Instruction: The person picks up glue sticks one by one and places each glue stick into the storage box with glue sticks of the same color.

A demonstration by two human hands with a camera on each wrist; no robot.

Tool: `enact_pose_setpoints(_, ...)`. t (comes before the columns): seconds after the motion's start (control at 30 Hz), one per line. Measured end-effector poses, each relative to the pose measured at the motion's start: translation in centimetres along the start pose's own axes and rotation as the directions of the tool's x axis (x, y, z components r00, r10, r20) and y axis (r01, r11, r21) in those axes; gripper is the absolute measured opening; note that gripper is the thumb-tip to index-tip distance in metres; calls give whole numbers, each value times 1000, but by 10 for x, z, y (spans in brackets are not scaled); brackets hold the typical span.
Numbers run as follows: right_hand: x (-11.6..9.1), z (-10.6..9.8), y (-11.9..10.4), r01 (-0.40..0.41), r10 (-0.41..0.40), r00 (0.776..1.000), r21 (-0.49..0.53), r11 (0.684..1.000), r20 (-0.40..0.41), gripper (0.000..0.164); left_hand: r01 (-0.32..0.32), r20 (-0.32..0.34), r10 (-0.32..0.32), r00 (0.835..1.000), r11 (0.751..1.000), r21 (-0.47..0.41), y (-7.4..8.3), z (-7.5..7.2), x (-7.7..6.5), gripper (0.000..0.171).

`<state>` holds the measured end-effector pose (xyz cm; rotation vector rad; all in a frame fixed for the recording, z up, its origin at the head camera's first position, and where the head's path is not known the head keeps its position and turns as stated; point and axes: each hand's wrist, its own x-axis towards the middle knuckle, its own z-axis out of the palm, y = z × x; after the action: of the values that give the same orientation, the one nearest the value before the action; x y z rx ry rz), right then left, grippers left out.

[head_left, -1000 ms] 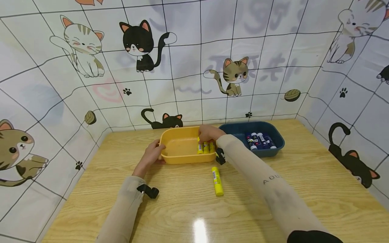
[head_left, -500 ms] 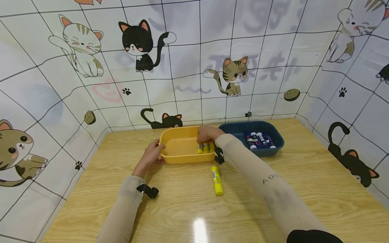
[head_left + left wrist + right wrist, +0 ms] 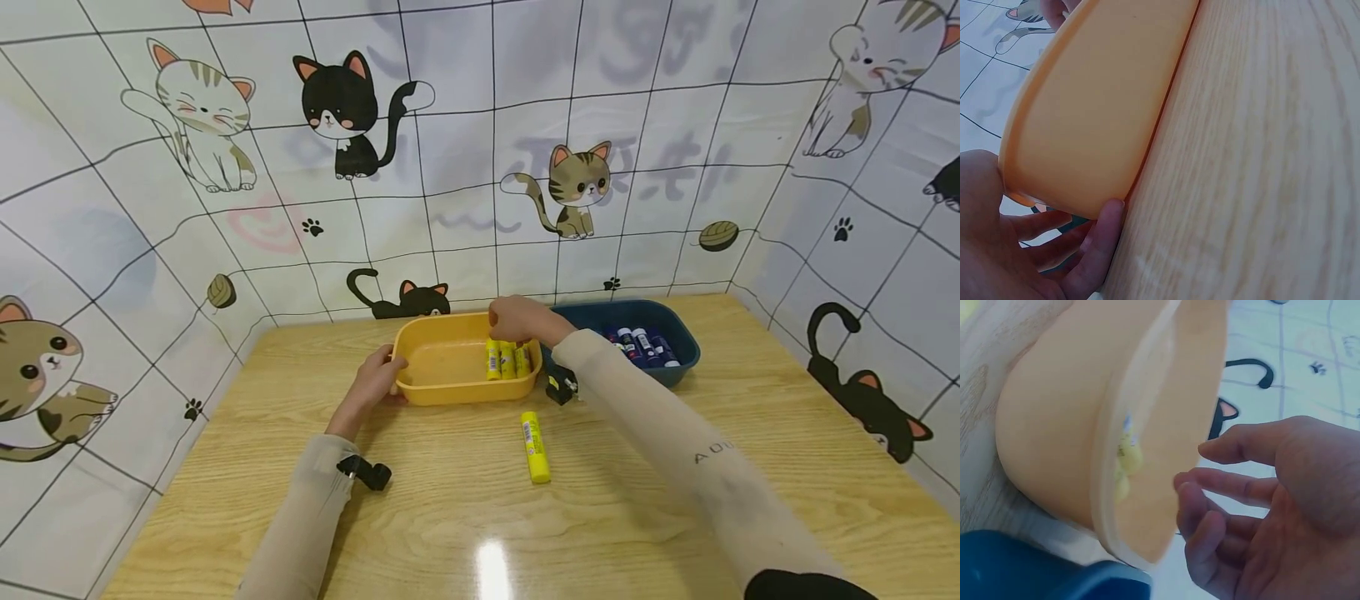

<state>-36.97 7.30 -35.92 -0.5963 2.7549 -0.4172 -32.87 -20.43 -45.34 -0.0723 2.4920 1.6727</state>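
Note:
My left hand [image 3: 372,379] grips the left end of the yellow plastic bin [image 3: 442,395], its thumb over the rim and its fingers against the outer wall. In the bin's right end, several yellow glue sticks [image 3: 507,362] lie side by side. Just above them, at the back right of the bin, is my right hand [image 3: 523,320]. In the right wrist view that hand [image 3: 1272,506] has loosely bent fingers with nothing between them. One more yellow glue stick [image 3: 536,447] lies on the table in front of the bin.
Right of the yellow bin stands a dark blue bin [image 3: 692,358], partly behind my right forearm. Several dark glue sticks [image 3: 643,347] with white ends lie in it. A wall covering with printed cats [image 3: 465,183] rises behind the wooden table [image 3: 420,517].
My right hand has come off the yellow glue sticks and risen slightly up and to the right. The sticks stay in the bin. The left hand has not moved.

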Motion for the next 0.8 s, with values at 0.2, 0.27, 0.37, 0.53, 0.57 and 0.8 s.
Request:
enact_pose_setpoints(0.2, -24, -8, -2, 34, -35, 999, -27, 999, -38, 34, -7, 3, 7, 1000, 1000, 18, -1, 1, 0, 47)
enact_pose_setpoints(0.27, -31, -9, -1, 59, -61, 997, -29, 998, -57, 32, -11, 4, 11, 1000, 1000, 24, -1, 1, 0, 48)
enact_pose_setpoints(0.37, -41, -7, 1, 103, -107, 990, -46, 994, -96, 31, -17, 5, 17, 1000, 999, 29, -1, 1, 0, 49)
enact_pose_setpoints(0.53, -59, -2, 6, 172, -169, 975, 7, 985, -145, 28, -17, 8, 17, 1000, 999, 30, -1, 1, 0, 50)
enact_pose_setpoints(0.57, -63, 0, 7, 183, -178, 972, 24, 983, -152, 26, -14, 6, 14, 1000, 999, 30, -1, 1, 0, 49)
enact_pose_setpoints(0.8, -88, 12, 16, 244, -224, 957, 98, 965, -184, 23, -17, 3, 17, 1000, 1000, 18, -3, 1, 1, 49)
